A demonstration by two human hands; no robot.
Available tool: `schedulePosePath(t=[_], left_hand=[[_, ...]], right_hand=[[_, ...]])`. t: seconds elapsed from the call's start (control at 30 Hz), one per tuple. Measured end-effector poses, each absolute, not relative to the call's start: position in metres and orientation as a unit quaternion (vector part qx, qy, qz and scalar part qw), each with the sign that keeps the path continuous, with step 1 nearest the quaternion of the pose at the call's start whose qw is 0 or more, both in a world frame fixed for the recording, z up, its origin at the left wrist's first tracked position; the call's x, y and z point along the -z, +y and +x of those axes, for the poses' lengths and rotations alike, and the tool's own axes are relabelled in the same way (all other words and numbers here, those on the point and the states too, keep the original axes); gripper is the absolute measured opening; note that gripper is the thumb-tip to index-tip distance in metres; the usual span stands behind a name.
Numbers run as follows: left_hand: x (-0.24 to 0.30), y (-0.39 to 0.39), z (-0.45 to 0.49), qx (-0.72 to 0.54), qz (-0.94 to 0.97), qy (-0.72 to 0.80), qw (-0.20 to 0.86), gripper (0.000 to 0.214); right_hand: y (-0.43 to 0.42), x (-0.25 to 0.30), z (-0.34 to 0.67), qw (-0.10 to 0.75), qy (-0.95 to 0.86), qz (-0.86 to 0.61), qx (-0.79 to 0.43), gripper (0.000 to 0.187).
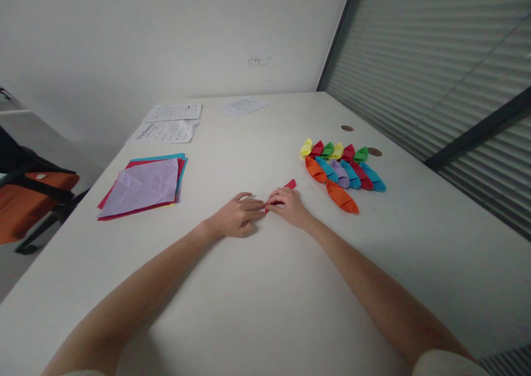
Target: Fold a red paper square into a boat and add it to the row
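A narrow folded strip of red paper (290, 184) lies on the white table, partly hidden under my right hand. My right hand (290, 205) pinches the strip near its left end with thumb and fingers. From the left, my left hand (238, 215) rests on the table with its fingers stretched out, the fingertips touching that same end of the paper. To the right sit rows of folded paper pieces (340, 174) in yellow, red, green, blue, purple and orange. One orange folded piece (342, 197) lies closest to me.
A stack of coloured paper sheets (143, 185), purple on top, lies at the left. Printed papers (166, 132) are at the back left, and another printed sheet (244, 106) near the wall. An orange-seated chair (37, 199) stands beyond the left edge; window blinds (435, 88) line the right.
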State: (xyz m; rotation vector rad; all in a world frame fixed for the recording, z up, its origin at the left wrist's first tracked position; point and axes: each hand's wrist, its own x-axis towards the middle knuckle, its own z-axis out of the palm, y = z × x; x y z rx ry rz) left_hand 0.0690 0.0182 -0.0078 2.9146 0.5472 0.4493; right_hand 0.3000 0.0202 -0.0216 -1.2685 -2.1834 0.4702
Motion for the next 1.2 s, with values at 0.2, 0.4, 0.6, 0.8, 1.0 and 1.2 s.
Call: schedulePosePath(t=[0.2,0.4,0.6,0.8,1.0,1.2], left_hand=[[0.009,0.022,0.066,-0.158,0.955,0.206,0.146,0.051],[0.010,0.024,0.066,-0.157,0.951,0.212,0.163,0.053],[0.009,0.021,0.069,-0.171,0.949,0.221,0.145,0.044],[0.009,0.018,0.071,-0.158,0.957,0.220,0.101,0.039],[0.006,0.016,0.072,-0.165,0.958,0.217,0.090,0.037],[0.008,0.018,0.071,-0.166,0.955,0.219,0.113,0.038]], right_hand=[[0.020,0.023,0.300,0.280,-0.812,-0.481,-0.175,0.013],[0.019,0.024,0.299,0.275,-0.815,-0.482,-0.165,0.014],[0.019,0.023,0.297,0.274,-0.814,-0.486,-0.163,0.011],[0.019,0.024,0.297,0.285,-0.809,-0.486,-0.169,0.012],[0.019,0.030,0.296,0.311,-0.789,-0.505,-0.162,0.015],[0.020,0.032,0.296,0.318,-0.777,-0.521,-0.156,0.013]])
